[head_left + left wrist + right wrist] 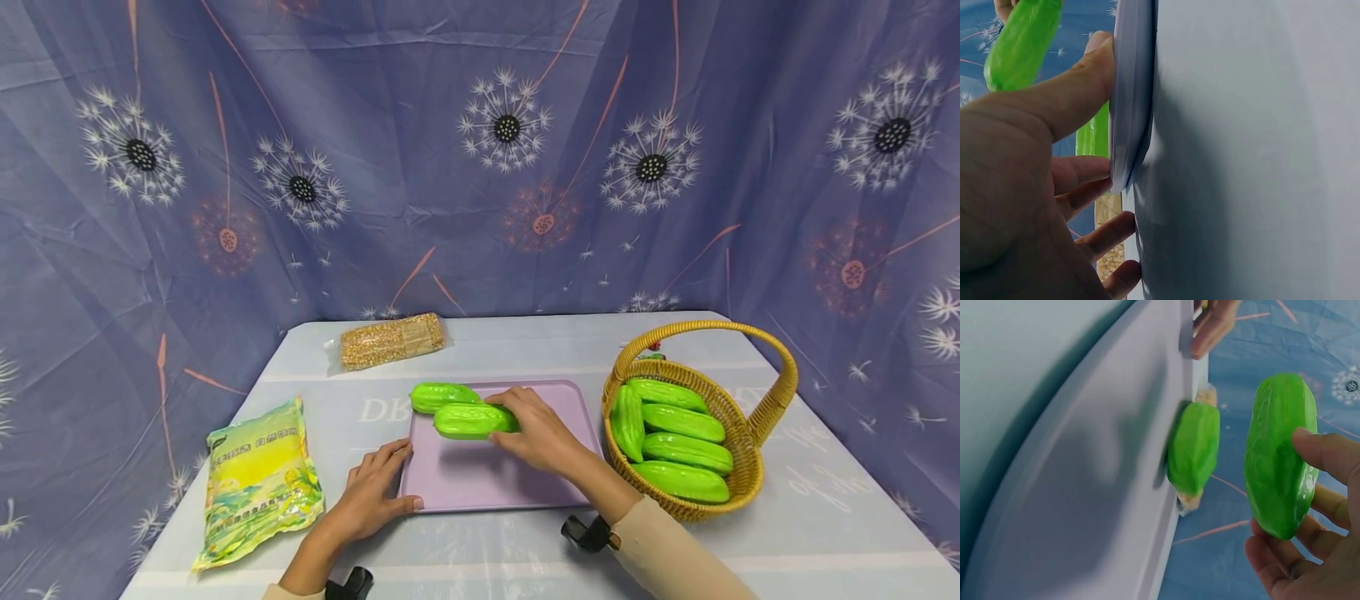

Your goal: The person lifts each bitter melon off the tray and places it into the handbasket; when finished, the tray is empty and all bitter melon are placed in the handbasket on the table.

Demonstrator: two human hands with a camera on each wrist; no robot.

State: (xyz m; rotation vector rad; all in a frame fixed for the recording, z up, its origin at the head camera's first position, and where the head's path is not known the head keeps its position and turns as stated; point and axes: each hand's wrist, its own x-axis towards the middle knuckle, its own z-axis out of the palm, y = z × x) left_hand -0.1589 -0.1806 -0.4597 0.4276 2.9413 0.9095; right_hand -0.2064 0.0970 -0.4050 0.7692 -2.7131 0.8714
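A bright green gourd [472, 422] with shallow ridges is held by its right end in my right hand [534, 433]. In the right wrist view the thumb and fingers grip this gourd [1282, 456] above the tray, apart from its surface. A second green gourd [444, 397] lies at the far left corner of the light purple tray [495, 483]. My left hand [372, 492] rests at the tray's near left corner, thumb on the front edge, other fingers by the left side. In the left wrist view its thumb and forefinger touch the tray rim [1127, 94].
A wicker basket [772, 417] with a tall handle stands right of the tray, holding several green gourds [686, 450]. Left lies a yellow-green printed bag [258, 479]. A clear pack of corn kernels [390, 340] lies at the back, before the patterned curtain [420, 167].
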